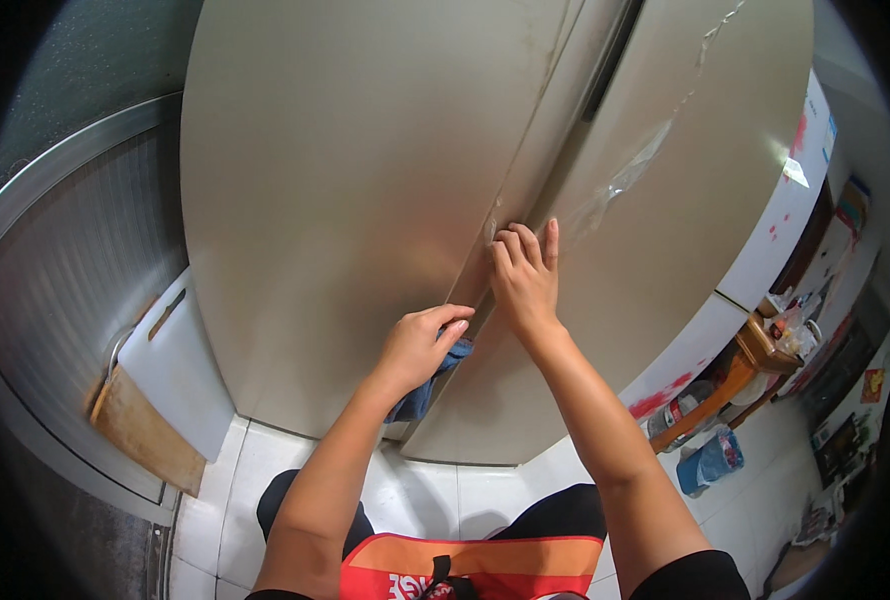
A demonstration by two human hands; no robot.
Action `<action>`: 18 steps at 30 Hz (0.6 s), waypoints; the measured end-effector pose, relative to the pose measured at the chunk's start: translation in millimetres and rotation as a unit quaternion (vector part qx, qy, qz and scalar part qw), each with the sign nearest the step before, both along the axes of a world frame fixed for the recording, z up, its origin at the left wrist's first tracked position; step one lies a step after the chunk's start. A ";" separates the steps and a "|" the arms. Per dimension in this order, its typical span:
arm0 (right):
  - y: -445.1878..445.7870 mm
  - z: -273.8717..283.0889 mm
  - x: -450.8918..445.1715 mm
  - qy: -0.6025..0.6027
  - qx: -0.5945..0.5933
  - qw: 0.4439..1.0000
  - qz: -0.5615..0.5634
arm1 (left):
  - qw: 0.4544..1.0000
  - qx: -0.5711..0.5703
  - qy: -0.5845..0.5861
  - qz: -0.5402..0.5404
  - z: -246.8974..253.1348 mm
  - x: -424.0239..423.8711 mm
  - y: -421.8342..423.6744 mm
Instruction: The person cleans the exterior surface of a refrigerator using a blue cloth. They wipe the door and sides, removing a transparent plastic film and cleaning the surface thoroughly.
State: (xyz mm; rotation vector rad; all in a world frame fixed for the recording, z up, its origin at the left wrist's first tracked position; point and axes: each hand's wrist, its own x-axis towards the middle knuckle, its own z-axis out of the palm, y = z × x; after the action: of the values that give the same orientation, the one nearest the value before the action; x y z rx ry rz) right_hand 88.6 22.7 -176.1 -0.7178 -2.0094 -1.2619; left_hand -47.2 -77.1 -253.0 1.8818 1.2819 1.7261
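Note:
A large beige-gold refrigerator fills the view before me, with a left door (pixel 325 187) and a right door (pixel 685 225). My left hand (pixel 412 349) grips a folded blue cloth (pixel 413 401) low by the gap between the doors. Higher up, my right hand (pixel 526 281) lies with bent fingers on the left door's inner edge. Its index finger points up and rests near the gap. Close to those fingertips, a loose bit of clear film (pixel 492 225) clings to the edge. Another torn strip of clear film (pixel 640 165) runs up the right door.
A white cutting board (pixel 174 360) and a wooden board (pixel 148 427) lean against a ribbed panel (pixel 77 277) on the left. On the right stand a wooden table (pixel 764 349) with items on it and a blue bin (pixel 710 459). White tiles (pixel 422 495) cover the floor.

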 end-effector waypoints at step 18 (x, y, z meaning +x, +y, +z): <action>-9.3 84.3 63.4 -0.152 0.040 0.969 0.189 | 0.987 0.142 -0.029 0.073 54.0 45.4 20.0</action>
State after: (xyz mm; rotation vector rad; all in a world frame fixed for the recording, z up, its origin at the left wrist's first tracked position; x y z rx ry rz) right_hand 151.9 13.5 -91.8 -0.0926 -2.1885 -1.2665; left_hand -1.7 -57.1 -199.0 1.9079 1.2335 2.1215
